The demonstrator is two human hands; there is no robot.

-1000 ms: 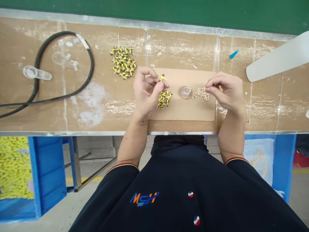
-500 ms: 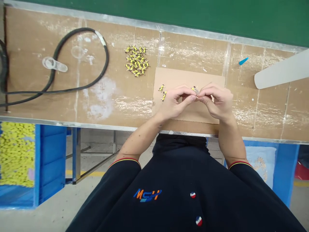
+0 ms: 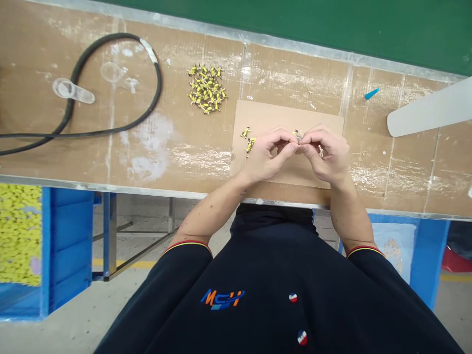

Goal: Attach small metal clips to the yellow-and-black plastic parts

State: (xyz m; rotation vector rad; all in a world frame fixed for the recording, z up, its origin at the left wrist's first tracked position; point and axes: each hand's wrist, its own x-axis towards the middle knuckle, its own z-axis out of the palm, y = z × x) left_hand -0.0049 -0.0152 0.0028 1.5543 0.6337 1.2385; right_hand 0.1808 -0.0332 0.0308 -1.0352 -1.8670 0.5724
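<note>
My left hand [image 3: 267, 152] and my right hand [image 3: 326, 152] meet over the middle of a tan cardboard sheet [image 3: 283, 114]. Their fingertips pinch a tiny yellow-and-metal component [image 3: 297, 135] between them, too small to make out in detail. A few yellow wired components [image 3: 250, 144] lie just left of my left hand. A small beige part [image 3: 320, 151] shows between my right fingers. A larger heap of yellow components [image 3: 207, 89] sits on the bench beyond the sheet. My hands hide the transparent cup.
A black cable [image 3: 110, 83] loops around a transparent plastic scoop [image 3: 72, 91] at the bench's left. A blue piece [image 3: 372, 93] and a white plastic blade [image 3: 431, 110] lie right. Below the bench edge stand blue crates holding yellow parts [image 3: 22, 236] and beige parts [image 3: 393, 246].
My hands have come together at the sheet's middle, covering the cup and beige pile. The yellow pile on the sheet has shrunk to a few pieces. The camera has shifted slightly.
</note>
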